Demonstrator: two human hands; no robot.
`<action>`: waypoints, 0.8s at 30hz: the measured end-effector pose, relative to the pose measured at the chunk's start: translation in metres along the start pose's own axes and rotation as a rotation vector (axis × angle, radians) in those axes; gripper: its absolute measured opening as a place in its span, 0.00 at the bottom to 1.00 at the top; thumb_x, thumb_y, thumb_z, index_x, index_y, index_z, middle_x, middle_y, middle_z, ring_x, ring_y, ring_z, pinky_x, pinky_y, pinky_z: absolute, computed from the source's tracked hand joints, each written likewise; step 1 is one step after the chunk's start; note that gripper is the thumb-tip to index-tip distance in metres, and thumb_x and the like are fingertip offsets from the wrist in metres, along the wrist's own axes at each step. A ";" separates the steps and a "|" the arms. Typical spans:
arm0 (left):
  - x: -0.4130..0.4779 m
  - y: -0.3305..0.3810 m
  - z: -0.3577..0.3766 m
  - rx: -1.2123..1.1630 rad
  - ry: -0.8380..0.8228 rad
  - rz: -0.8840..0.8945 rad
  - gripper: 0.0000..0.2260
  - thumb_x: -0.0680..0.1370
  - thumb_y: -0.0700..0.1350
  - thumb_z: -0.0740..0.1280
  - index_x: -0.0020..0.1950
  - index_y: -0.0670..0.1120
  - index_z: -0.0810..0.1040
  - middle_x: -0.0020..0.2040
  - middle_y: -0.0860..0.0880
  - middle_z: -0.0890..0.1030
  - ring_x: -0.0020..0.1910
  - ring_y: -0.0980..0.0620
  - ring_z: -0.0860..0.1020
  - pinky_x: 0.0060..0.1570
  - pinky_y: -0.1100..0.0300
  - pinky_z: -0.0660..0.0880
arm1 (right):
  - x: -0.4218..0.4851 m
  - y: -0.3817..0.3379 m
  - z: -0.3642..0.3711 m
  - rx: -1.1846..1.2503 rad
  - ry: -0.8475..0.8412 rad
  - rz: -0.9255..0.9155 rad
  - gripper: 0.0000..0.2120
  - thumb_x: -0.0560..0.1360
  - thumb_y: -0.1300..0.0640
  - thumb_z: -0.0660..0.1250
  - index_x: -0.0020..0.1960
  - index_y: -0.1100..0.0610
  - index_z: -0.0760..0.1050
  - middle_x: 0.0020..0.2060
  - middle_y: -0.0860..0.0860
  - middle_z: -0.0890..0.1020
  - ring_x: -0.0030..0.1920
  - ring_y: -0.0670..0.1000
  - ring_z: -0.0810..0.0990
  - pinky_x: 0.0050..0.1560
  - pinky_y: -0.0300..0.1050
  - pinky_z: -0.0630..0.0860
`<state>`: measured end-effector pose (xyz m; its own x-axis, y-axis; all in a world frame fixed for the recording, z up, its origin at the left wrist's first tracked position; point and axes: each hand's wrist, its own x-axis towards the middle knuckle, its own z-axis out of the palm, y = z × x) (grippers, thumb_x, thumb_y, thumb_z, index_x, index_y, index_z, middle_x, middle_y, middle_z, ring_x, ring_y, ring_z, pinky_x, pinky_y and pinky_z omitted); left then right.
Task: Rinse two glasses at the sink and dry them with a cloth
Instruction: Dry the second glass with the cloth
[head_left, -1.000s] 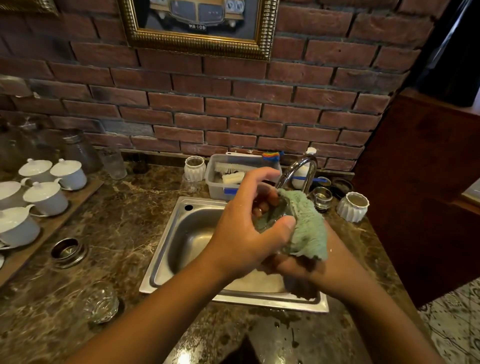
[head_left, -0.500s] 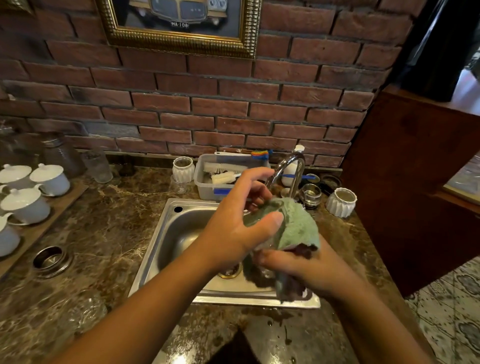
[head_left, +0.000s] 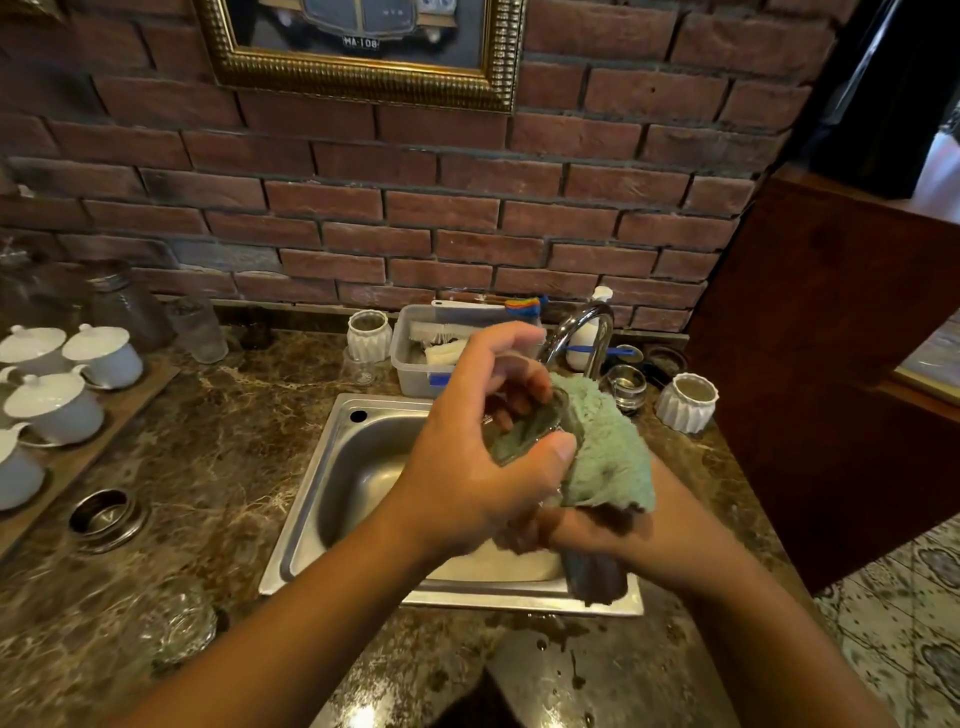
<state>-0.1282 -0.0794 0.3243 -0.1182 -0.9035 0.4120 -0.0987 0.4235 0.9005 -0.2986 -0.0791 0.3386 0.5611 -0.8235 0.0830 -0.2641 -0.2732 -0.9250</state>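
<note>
Over the steel sink (head_left: 332, 467) my left hand (head_left: 467, 467) grips a clear glass (head_left: 524, 431), thumb on its near side and fingers curled over its rim. A green cloth (head_left: 608, 452) is pushed against and into the glass from the right. My right hand (head_left: 587, 535) holds the cloth from below and is partly hidden under it. A second clear glass (head_left: 176, 623) stands on the marble counter at the near left, apart from both hands.
The curved tap (head_left: 582, 332) rises just behind my hands. A grey plastic tub (head_left: 415, 358) with brushes, white ribbed cups (head_left: 685, 400) and a small metal pot (head_left: 626, 384) line the back. White lidded cups (head_left: 52, 405) sit on a wooden tray at left. A wooden panel stands at right.
My hands have kept the glass and cloth together over the sink, with the fingers shifting around the rim. The camera has swung slightly, so the counter sits a little differently in view.
</note>
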 end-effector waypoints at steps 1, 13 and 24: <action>-0.001 0.005 -0.001 -0.011 -0.033 0.031 0.28 0.68 0.52 0.68 0.68 0.53 0.69 0.54 0.47 0.78 0.55 0.48 0.78 0.56 0.53 0.77 | -0.003 -0.002 -0.004 0.127 -0.041 0.024 0.16 0.67 0.64 0.79 0.52 0.57 0.78 0.41 0.41 0.87 0.43 0.38 0.85 0.45 0.30 0.78; 0.015 -0.002 -0.006 0.076 -0.138 -0.022 0.28 0.70 0.56 0.67 0.70 0.56 0.70 0.56 0.49 0.77 0.57 0.51 0.76 0.60 0.54 0.76 | -0.002 0.011 0.004 0.266 -0.011 0.181 0.10 0.68 0.57 0.78 0.48 0.54 0.83 0.42 0.50 0.88 0.45 0.49 0.87 0.42 0.35 0.81; 0.015 -0.015 0.013 0.132 0.069 -0.142 0.25 0.71 0.53 0.70 0.67 0.56 0.71 0.52 0.57 0.77 0.54 0.64 0.76 0.49 0.72 0.74 | 0.014 0.019 0.013 -0.491 0.279 -0.070 0.22 0.63 0.39 0.66 0.54 0.48 0.77 0.45 0.40 0.80 0.43 0.39 0.80 0.42 0.38 0.81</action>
<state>-0.1415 -0.0987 0.3147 -0.0260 -0.9553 0.2946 -0.2389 0.2921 0.9261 -0.2853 -0.0896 0.3169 0.3800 -0.8768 0.2946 -0.6048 -0.4765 -0.6381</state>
